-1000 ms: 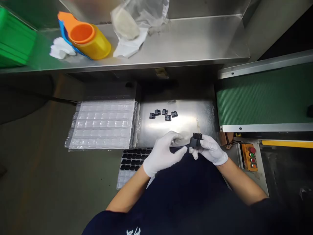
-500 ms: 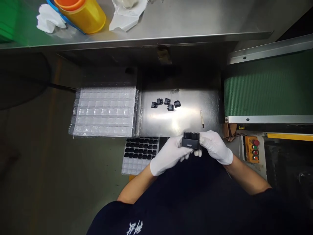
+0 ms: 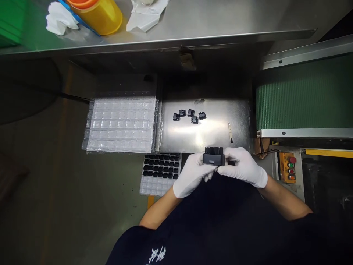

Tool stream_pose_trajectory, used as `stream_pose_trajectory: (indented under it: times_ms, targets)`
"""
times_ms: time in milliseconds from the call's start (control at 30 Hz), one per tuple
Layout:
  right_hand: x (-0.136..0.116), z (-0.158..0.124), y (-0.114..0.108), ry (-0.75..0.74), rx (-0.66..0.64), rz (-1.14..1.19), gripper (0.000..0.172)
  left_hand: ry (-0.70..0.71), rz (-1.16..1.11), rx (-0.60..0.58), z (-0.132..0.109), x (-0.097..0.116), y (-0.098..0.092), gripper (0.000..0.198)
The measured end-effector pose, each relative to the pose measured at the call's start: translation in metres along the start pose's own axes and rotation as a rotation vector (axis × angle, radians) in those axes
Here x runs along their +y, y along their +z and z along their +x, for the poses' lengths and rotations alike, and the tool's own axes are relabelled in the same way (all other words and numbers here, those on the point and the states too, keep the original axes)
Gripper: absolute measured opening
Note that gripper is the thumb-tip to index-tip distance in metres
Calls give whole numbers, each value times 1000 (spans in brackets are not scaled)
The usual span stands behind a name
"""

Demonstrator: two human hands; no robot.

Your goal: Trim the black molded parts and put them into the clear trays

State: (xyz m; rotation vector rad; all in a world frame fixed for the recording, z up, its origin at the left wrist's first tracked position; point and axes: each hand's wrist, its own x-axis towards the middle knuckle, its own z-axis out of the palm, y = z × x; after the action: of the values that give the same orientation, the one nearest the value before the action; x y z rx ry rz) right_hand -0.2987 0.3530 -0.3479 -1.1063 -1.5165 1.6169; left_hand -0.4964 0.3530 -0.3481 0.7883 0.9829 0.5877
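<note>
Between my gloved hands, just in front of the steel table's near edge, is a black plastic connector housing (image 3: 214,159) with several round posts along its top. My left hand (image 3: 191,174) is closed on its left side, the thumb under its lower front edge. My right hand (image 3: 242,166) pinches its right end between thumb and fingers; some fingertips are hidden behind it. Several similar black parts (image 3: 191,113) lie loose on the table (image 3: 179,138). To their right lies a thin metal blade-like tool (image 3: 230,131) with a dark end.
Clear plastic trays (image 3: 121,125) are stacked at left. Below them, another tray (image 3: 156,187) holds rows of black parts. A green conveyor belt (image 3: 303,92) runs at right, above an orange button box (image 3: 287,167). A steel shelf (image 3: 206,22) at the back carries a yellow container (image 3: 106,18).
My right thumb has come forward and lower beside the housing, and the right fingers have shifted. The housing has turned slightly to face me. The whole view has drifted a little.
</note>
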Motion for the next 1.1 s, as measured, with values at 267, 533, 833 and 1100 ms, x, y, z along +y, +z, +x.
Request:
stream_pose_trajectory:
  times_ms: [267,533,833,1100]
  targets:
    - [8,1,-3,4,54,32,46,285,487,135,-3,11,1,34]
    - [13,-6,-2,-159,109,7,38,632,565,306,-10,20,2,4]
    - [21,1,-12,-695,252,-598,34,68,31,45,-1,22,-2,29]
    - [26,-2,-2,-578,303,-384,49,8,-118,87,3,18,-1,43]
